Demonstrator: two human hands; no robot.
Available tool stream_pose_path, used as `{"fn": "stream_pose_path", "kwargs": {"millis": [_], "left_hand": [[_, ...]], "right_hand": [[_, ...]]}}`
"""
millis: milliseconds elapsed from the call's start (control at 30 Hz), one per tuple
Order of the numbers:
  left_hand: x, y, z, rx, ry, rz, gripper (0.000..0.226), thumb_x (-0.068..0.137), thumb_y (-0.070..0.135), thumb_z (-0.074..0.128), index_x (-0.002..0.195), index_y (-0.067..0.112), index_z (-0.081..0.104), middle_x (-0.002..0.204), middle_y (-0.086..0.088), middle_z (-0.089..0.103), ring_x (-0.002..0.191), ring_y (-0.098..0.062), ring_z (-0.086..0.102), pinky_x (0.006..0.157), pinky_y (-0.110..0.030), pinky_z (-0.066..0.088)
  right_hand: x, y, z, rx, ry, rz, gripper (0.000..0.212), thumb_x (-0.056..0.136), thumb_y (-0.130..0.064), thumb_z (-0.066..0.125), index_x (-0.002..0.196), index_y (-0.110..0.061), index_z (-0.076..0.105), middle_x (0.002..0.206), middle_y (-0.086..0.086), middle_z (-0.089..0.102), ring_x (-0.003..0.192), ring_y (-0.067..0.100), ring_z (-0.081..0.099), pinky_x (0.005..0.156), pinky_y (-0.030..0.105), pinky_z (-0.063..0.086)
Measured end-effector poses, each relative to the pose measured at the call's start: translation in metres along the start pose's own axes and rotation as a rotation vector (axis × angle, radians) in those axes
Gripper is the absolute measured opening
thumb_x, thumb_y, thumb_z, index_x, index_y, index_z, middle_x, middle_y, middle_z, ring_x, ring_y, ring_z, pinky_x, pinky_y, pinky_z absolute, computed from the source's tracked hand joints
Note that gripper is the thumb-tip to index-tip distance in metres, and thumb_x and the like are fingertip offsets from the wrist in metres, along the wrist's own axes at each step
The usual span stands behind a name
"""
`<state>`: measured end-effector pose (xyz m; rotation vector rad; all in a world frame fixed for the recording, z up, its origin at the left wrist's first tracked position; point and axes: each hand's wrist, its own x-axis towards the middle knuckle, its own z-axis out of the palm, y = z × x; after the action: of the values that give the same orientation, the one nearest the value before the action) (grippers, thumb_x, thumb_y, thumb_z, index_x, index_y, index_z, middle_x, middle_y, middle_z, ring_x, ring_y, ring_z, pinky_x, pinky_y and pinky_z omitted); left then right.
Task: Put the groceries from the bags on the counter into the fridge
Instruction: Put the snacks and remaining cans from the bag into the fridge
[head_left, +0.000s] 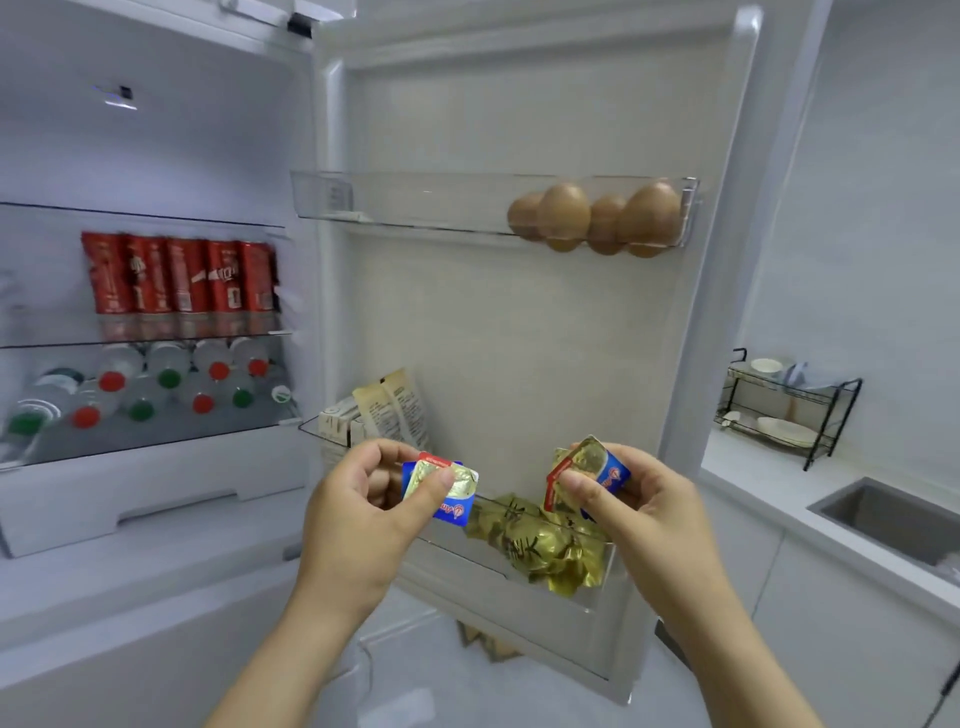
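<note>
My left hand (358, 512) pinches a small gold, blue and red butter portion (447, 491) in front of the open fridge door (519, 312). My right hand (649, 514) pinches a second butter portion (587, 470) of the same kind. Both are held just above the lower door bin (467, 556), which holds crumpled gold-wrapped packets (540, 545) on its right and beige cartons (384, 410) on its left.
Several brown eggs (597, 218) sit in the upper door bin. Inside the fridge, red cans (182, 275) stand on one glass shelf, with bottles (145, 389) lying below. At right is a counter with a sink (888, 514) and a black dish rack (784, 410).
</note>
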<state>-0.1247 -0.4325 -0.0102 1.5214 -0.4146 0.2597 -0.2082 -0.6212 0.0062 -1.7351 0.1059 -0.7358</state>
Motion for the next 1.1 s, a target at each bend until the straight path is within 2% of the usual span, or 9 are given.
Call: {"fn": "stream_pose_path", "kwargs": {"millis": [67,167,233,367,467,567,700,833,1100], "left_hand": [[0.015,-0.007,0.005,0.024,0.031,-0.007,0.021,0.075,0.021,0.08,0.084,0.015,0.062,0.07,-0.005,0.074,0.066,-0.022,0.069,0.071,-0.05,0.054],[0.033,-0.019,0.008,0.071,0.073,-0.014,0.025,0.069,0.034,0.077,0.081,0.019,0.063,0.07,-0.004,0.073,0.067,-0.025,0.068,0.071,-0.051,0.055],[0.044,-0.027,0.006,0.12,0.082,-0.01,0.02,0.073,0.031,0.077,0.081,0.02,0.062,0.071,-0.002,0.074,0.068,-0.023,0.069,0.07,-0.049,0.056],[0.068,-0.036,0.001,0.217,0.092,0.009,0.014,0.08,0.018,0.075,0.083,0.019,0.062,0.072,0.003,0.074,0.066,-0.008,0.069,0.062,-0.027,0.055],[0.087,-0.042,0.004,0.327,0.02,0.032,0.015,0.08,0.017,0.073,0.086,0.02,0.061,0.071,0.005,0.071,0.058,0.002,0.061,0.055,-0.02,0.048],[0.102,-0.052,0.014,0.505,-0.068,0.004,0.017,0.08,0.025,0.07,0.092,0.027,0.059,0.079,0.01,0.067,0.068,-0.003,0.059,0.062,-0.024,0.049],[0.11,-0.061,0.022,0.865,-0.185,0.026,0.023,0.079,0.034,0.065,0.1,0.03,0.056,0.091,0.011,0.061,0.083,-0.014,0.055,0.067,-0.029,0.044],[0.117,-0.058,0.023,0.923,-0.276,-0.039,0.03,0.075,0.03,0.067,0.103,0.034,0.058,0.09,0.014,0.057,0.083,-0.011,0.051,0.059,-0.025,0.037],[0.125,-0.063,0.025,1.026,-0.34,-0.073,0.042,0.073,0.015,0.064,0.111,0.034,0.064,0.111,0.009,0.065,0.103,-0.018,0.059,0.075,-0.026,0.045]], "right_hand": [[0.02,0.008,0.002,-0.048,-0.014,-0.001,0.006,0.082,-0.018,0.074,0.085,-0.023,0.072,0.076,0.009,0.071,0.067,0.018,0.067,0.067,0.032,0.056],[0.053,0.021,0.011,-0.139,-0.063,-0.022,0.005,0.083,-0.022,0.073,0.083,-0.025,0.069,0.074,0.006,0.07,0.062,0.007,0.062,0.055,0.015,0.048],[0.074,0.031,0.024,-0.241,-0.111,-0.04,0.003,0.084,-0.026,0.07,0.083,-0.024,0.068,0.073,0.002,0.069,0.063,0.008,0.061,0.056,0.016,0.044],[0.11,0.041,0.049,-0.317,-0.149,-0.058,0.005,0.086,-0.024,0.068,0.084,-0.02,0.065,0.068,-0.006,0.06,0.055,0.002,0.051,0.049,0.01,0.037],[0.128,0.045,0.06,-0.357,-0.182,-0.033,0.005,0.088,-0.022,0.066,0.09,-0.016,0.065,0.071,-0.006,0.059,0.061,0.008,0.052,0.051,0.014,0.037],[0.136,0.051,0.07,-0.418,-0.178,0.007,0.005,0.089,-0.019,0.064,0.086,-0.016,0.062,0.073,-0.005,0.057,0.064,0.011,0.051,0.054,0.021,0.034],[0.13,0.065,0.083,-0.416,-0.081,-0.013,0.005,0.09,-0.017,0.062,0.085,-0.018,0.06,0.076,-0.005,0.059,0.066,0.01,0.052,0.053,0.012,0.037],[0.122,0.069,0.086,-0.427,-0.061,-0.035,0.004,0.089,-0.012,0.061,0.092,-0.014,0.062,0.081,-0.004,0.062,0.065,0.002,0.052,0.055,0.006,0.04],[0.119,0.076,0.091,-0.541,-0.193,0.07,0.012,0.086,-0.01,0.06,0.097,-0.016,0.062,0.084,-0.006,0.06,0.078,0.013,0.059,0.074,0.03,0.052]]}}
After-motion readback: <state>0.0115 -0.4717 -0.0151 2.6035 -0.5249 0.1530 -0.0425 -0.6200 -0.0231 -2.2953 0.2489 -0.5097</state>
